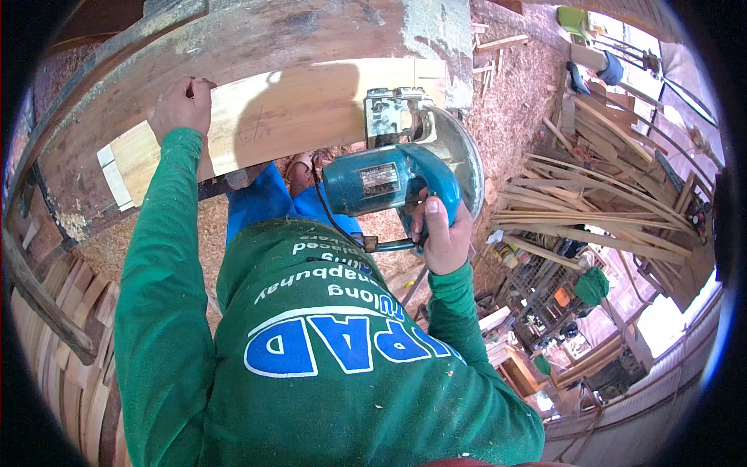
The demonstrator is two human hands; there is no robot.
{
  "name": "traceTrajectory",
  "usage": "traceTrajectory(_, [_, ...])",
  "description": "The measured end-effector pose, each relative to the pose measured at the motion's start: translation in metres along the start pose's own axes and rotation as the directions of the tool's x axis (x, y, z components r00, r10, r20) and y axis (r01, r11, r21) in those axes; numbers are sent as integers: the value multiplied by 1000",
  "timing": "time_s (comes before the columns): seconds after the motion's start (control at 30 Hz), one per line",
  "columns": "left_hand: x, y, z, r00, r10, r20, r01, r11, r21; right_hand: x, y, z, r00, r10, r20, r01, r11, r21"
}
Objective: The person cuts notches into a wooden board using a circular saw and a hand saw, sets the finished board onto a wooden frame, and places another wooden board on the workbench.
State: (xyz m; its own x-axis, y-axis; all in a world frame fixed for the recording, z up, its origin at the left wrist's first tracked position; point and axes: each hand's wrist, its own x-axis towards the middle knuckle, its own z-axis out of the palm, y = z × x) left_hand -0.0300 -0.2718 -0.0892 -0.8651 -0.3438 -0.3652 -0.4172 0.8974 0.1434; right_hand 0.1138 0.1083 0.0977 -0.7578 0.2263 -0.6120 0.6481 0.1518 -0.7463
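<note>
My right hand [450,237] is wrapped round the rear handle of a teal circular saw [364,185]. The saw's metal base plate [391,113] rests at the right part of a long pale wooden board [311,109], and its rounded guard [461,156] faces right. Towards the board's left end, my left hand [180,109] presses on the wood with its fingers curled at the far edge. Pencil-like lines mark the board near both ends. A dark cord [331,214] runs down from the saw past my green shirt. The blade itself is hidden.
The board lies on a worn wooden bench [327,31]. Sawdust and scraps [506,101] cover the ground. Long wood strips [591,210] are piled at the right, and cut boards [70,366] stack at the lower left. A curved wooden piece [101,66] lies along the bench's left side.
</note>
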Motion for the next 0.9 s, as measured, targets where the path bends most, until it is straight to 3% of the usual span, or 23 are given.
traceTrajectory(0.13, [-1,-3,10,991,24,-129,-28,999,-29,2,-1,2,1000,10,-13,-10,1000,-4])
traceTrajectory(0.33, [1,-3,5,1000,11,-25,-11,1000,-16,5,-4,5,998,26,-60,-29,998,-51])
traceTrajectory(0.5, [1,-4,6,998,34,-58,-35,999,-15,8,4,1,995,-14,-97,-4,984,-181])
traceTrajectory(0.9, [1,-9,16,988,59,-141,-66,997,-44,13,-4,3,995,26,-101,-42,987,-153])
